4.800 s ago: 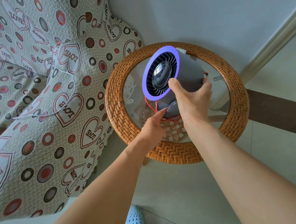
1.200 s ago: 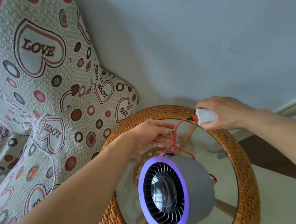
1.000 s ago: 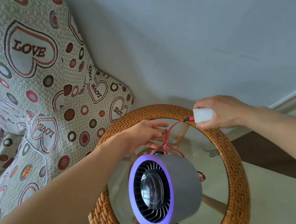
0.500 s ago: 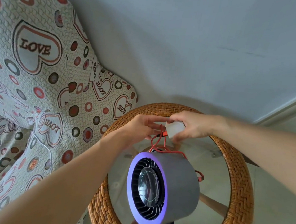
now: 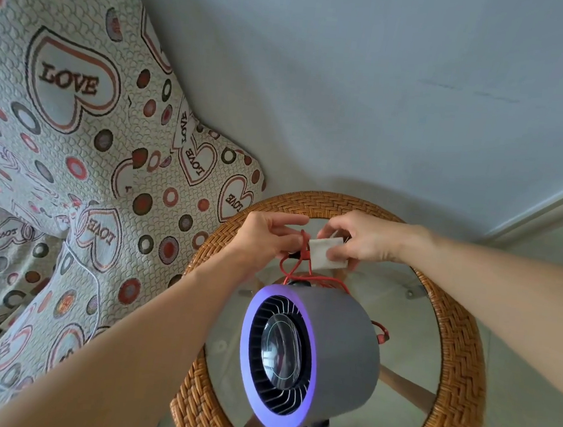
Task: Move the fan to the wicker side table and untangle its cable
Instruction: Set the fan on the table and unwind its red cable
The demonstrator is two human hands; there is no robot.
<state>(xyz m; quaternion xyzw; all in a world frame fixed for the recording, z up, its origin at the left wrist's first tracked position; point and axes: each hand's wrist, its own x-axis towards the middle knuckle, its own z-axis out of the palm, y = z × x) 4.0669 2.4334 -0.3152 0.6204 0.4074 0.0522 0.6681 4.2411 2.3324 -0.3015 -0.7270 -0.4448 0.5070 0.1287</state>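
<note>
Standing on the wicker side table [image 5: 464, 337], the fan [image 5: 311, 357] is untouched; its red cable [image 5: 297, 264] is being pinched by the left hand [image 5: 267, 237], the white plug [image 5: 326, 253] gripped by the right hand [image 5: 363, 240].

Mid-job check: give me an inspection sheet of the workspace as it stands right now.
Surface: wicker side table, round, glass top.
Job's things: fan stands on the glass, purple ring facing the camera.
Clutter: nothing seen.
Grip: left hand pinches the red cable; right hand holds the white plug.
Cables: red loops bunched behind the fan, not yet straight; another bit shows at the fan's right side.
Surroundings: heart-print sofa cover on the left, pale wall behind.
</note>
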